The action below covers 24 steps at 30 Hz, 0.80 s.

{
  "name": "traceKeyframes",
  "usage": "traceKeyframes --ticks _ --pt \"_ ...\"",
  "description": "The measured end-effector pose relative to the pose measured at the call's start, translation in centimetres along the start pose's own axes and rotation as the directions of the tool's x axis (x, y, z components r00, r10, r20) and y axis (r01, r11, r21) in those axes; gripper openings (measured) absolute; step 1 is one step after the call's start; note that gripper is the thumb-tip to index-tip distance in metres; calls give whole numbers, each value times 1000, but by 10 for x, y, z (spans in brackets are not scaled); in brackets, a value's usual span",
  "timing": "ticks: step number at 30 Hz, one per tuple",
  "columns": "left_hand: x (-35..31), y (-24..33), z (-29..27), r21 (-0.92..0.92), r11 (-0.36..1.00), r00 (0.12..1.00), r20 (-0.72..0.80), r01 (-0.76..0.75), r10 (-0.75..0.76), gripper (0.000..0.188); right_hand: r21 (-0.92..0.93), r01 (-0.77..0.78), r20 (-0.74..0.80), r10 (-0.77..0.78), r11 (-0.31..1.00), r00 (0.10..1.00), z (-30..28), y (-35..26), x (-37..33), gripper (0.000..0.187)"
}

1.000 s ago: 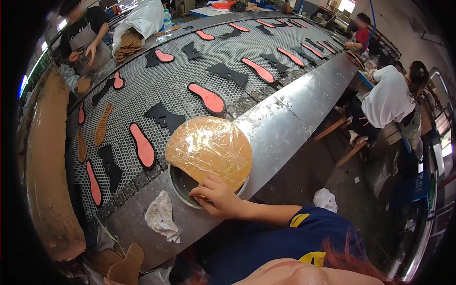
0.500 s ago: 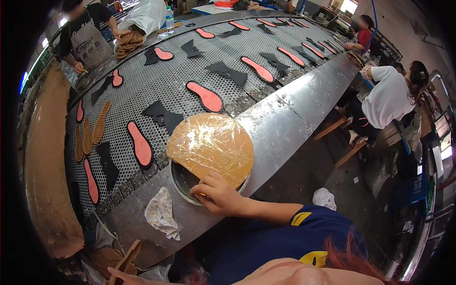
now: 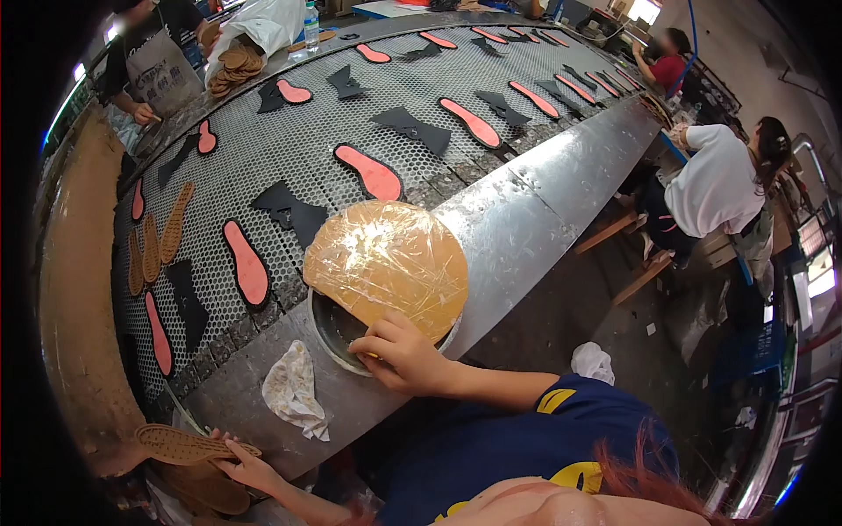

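Observation:
My left hand (image 3: 248,466) grips a brown shoe sole (image 3: 180,444) by one end, its patterned face showing, at the lower left by the metal ledge. A round pot (image 3: 326,329) stands on that ledge, mostly covered by a tan disc lid (image 3: 395,263) wrapped in shiny clear film. My right hand (image 3: 405,355) is closed at the pot's uncovered near side, around a thin yellow stick whose other end is hidden. A crumpled, stained white cloth (image 3: 294,390) lies left of the pot. Below my left hand are more brown soles (image 3: 206,489).
A mesh conveyor belt (image 3: 307,136) carries pink insoles (image 3: 246,263), black cut pieces (image 3: 289,210) and brown soles (image 3: 177,223). Across it, a person (image 3: 158,66) stands near piled soles (image 3: 235,70). Others sit along the right side. A brown board (image 3: 74,289) edges the left.
My left hand has risen, bringing the sole up and turning its patterned face into view. Pieces on the belt have shifted slightly left. My right hand stays at the pot.

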<state>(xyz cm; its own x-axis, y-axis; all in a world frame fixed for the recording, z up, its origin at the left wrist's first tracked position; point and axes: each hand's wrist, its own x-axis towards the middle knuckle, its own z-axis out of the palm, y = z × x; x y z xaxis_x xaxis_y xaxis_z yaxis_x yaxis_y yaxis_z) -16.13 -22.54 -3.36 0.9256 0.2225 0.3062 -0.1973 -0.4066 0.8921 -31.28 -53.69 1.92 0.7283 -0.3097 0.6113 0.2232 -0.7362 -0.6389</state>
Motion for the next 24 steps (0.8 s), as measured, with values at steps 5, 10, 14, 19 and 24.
traceKeyframes --ticks 5,10,14,19,24 --pt "-20 55 10 -435 898 997 60 63 -41 49 -65 58 -119 -65 996 991 -3 3 -5 22" --pt "-66 60 26 -711 440 760 644 549 92 71 160 -109 10 109 981 994 -13 4 -7 16" --pt "-102 96 48 -554 500 520 825 666 222 75 253 -173 -65 195 952 979 -25 14 -2 11" --pt "-118 125 56 -467 372 391 882 802 263 89 716 -381 16 532 585 847 -29 18 -9 13" --pt "-128 131 60 -552 519 506 827 652 244 96 537 -178 -235 349 825 907 -38 30 -14 14"
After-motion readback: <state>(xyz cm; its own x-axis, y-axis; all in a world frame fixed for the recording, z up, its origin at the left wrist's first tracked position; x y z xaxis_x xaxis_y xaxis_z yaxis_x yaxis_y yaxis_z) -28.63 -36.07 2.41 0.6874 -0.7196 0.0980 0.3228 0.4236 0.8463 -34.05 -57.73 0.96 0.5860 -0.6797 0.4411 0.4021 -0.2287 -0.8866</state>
